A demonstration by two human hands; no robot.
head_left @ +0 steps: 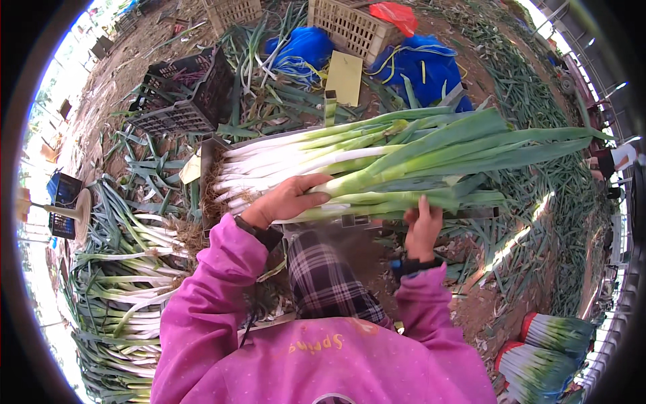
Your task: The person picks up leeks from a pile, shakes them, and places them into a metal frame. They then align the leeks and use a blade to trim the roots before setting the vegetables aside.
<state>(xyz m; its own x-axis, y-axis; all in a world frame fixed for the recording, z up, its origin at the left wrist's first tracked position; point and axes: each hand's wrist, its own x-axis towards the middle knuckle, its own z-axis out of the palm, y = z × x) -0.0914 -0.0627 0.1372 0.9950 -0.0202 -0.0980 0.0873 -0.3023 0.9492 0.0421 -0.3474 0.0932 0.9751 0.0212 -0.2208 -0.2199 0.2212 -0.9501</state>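
A pile of leeks lies in a shallow metal tray, white root ends to the left and green leaves to the right. My left hand is closed around the stem of a thick leek on top of the pile; its leaves stretch far past the tray on the right. At the pile's near edge, my right hand has its fingers curled against a green leek leaf, seemingly pinching it. Some of its fingertips are hidden from view.
Loose leeks lie in rows at the left. A black crate stands far left, a beige crate at the back beside blue netting. Cut leaves litter the ground. Bundled leeks lie at the lower right.
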